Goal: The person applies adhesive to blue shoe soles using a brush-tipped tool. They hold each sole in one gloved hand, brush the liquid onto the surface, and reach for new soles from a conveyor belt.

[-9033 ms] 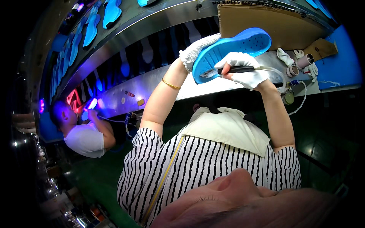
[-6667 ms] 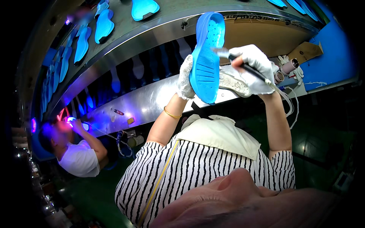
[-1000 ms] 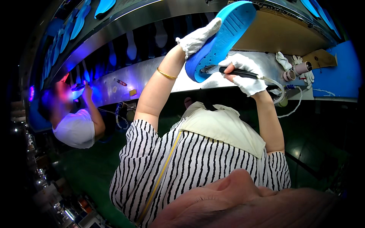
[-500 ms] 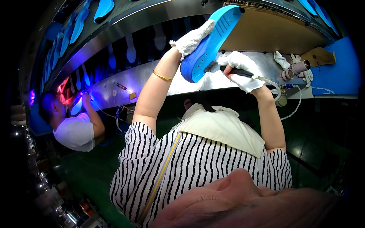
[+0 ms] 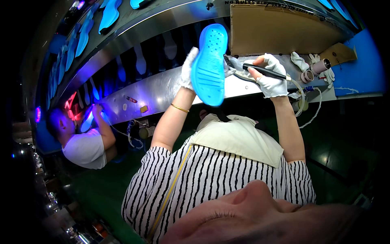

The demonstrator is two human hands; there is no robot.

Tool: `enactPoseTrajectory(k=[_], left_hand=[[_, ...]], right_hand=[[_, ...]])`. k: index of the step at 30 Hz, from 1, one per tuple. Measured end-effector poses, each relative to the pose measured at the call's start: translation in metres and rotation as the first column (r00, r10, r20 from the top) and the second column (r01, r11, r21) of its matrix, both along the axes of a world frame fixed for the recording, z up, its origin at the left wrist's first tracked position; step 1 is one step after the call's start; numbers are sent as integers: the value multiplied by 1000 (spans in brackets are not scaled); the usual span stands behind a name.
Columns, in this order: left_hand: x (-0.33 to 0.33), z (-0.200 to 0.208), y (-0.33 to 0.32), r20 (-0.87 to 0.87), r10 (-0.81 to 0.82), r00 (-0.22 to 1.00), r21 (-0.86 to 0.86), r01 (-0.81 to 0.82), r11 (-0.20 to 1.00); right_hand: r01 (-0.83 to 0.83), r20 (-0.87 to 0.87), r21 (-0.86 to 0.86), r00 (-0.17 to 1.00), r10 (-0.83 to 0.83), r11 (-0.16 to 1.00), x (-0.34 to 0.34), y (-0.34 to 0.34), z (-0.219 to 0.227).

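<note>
My left hand [image 5: 187, 70], in a white glove, grips a bright blue shoe sole [image 5: 209, 67] by its left edge. The sole stands nearly upright in the air, its ridged and dotted face showing; most of my left fingers are behind it. In my right hand [image 5: 272, 79], gloved but with bare thumb and fingertips, is a brush [image 5: 252, 67] with a black handle. A pale tube [image 5: 299, 87] runs from the handle's rear end. The brush's dark bristles are at the sole's right edge; whether they touch it I cannot tell.
Below the sole runs a metal bench [image 5: 158, 87], with a cardboard sheet [image 5: 284, 32] behind it. White gloves [image 5: 300, 62] and cylinders [image 5: 321, 66] lie at right. More blue soles [image 5: 109, 16] rest on the upper belt. At left a co-worker [image 5: 85, 148] handles a sole under purple light.
My left hand has lowered and turned the sole, from tilted with its side showing to nearly upright with its ridged face showing. My right hand and the brush have shifted slightly right.
</note>
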State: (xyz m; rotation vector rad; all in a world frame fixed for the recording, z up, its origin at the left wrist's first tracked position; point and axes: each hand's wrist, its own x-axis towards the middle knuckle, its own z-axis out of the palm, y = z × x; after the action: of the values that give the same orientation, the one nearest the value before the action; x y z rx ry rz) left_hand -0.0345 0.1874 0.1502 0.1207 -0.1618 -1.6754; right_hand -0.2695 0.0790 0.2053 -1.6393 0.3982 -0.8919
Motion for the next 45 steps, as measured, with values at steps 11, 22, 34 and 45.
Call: enactPoseTrajectory(k=[11, 22, 34, 45], left_hand=[[-80, 5, -10, 374, 182, 910, 78, -226, 971], [-70, 8, -20, 387, 284, 877, -51, -287, 957], [-47, 24, -20, 328, 288, 900, -27, -296, 955], [-91, 35, -7, 395, 330, 857, -156, -292, 944]], right_hand=[[-19, 39, -242, 999, 29, 970, 16, 10, 8], [-78, -27, -341, 997, 73, 937, 7, 33, 1], [-208, -62, -178, 978, 200, 962, 0, 41, 4], [-30, 70, -10, 997, 31, 999, -1, 17, 10]])
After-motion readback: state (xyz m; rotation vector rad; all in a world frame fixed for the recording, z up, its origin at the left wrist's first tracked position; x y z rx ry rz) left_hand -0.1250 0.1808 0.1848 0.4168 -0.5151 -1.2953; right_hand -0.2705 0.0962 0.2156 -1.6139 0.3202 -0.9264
